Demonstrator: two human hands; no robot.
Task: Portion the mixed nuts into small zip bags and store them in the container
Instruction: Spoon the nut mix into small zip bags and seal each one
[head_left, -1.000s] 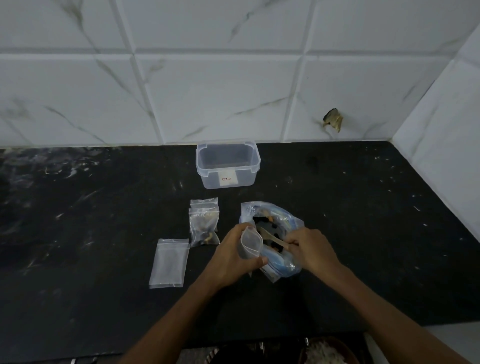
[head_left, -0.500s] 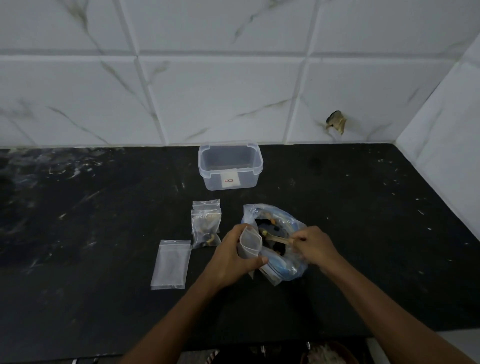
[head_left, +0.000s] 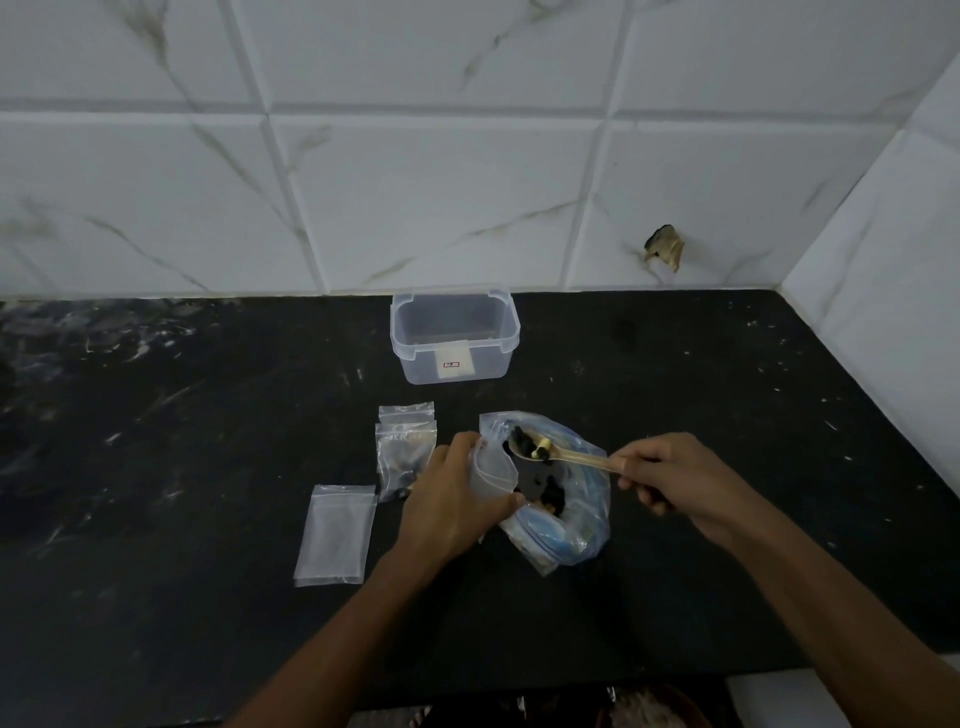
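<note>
1. Clear plastic first: we see an empty zip bag (head_left: 335, 534) lying flat on the black counter (head_left: 156, 467), at 9 o'clock from our hands.
2. Two filled small bags (head_left: 405, 452) sit at its 1 o'clock.
3. Our left grip (head_left: 457, 501) grasps an open small bag (head_left: 491, 470).
4. At 12 o'clock stands the lidless container (head_left: 454, 335).
5. Our right grip (head_left: 675, 475) clasps a wooden spoon (head_left: 561, 454) loaded with nuts (head_left: 535, 448) over the big nut bag (head_left: 582, 493).
</note>
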